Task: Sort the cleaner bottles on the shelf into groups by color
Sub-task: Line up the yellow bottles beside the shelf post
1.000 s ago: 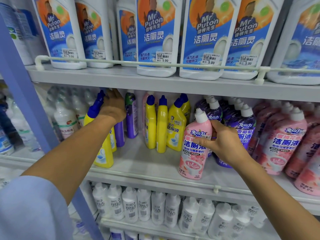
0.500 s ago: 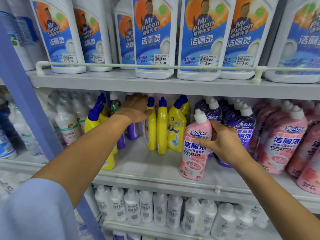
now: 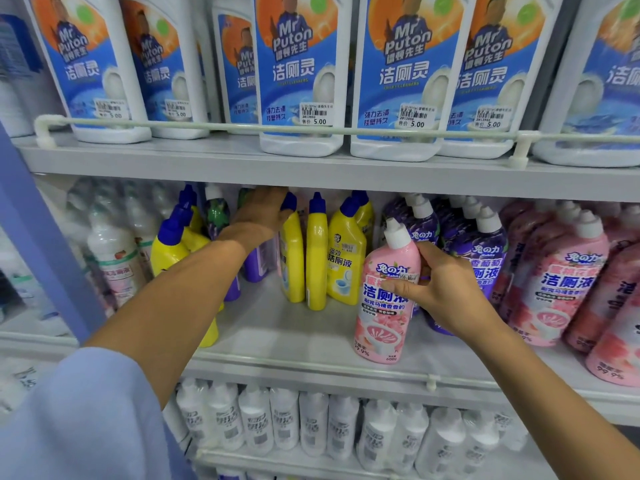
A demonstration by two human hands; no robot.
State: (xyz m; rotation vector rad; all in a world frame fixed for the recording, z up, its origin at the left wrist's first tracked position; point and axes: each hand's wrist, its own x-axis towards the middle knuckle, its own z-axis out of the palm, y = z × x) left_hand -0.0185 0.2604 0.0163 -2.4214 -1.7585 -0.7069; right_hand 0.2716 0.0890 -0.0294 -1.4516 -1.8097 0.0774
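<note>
Left hand [image 3: 258,216] has shifted right, from yellow blue-capped plastic bottles [image 3: 173,251] to a purple plastic bottle [image 3: 258,263]; grasp hidden, cannot tell. Right hand [image 3: 440,289] still clasps pink white-capped bottle [image 3: 381,327], standing at the grey shelf [image 3: 277,334] front. Purple likely regrouped next.

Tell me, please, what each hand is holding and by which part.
The right hand grips the pink bottle by its upper body, thumb across the label. The left hand reaches among the yellow bottles; whether it holds one cannot be told.
</note>
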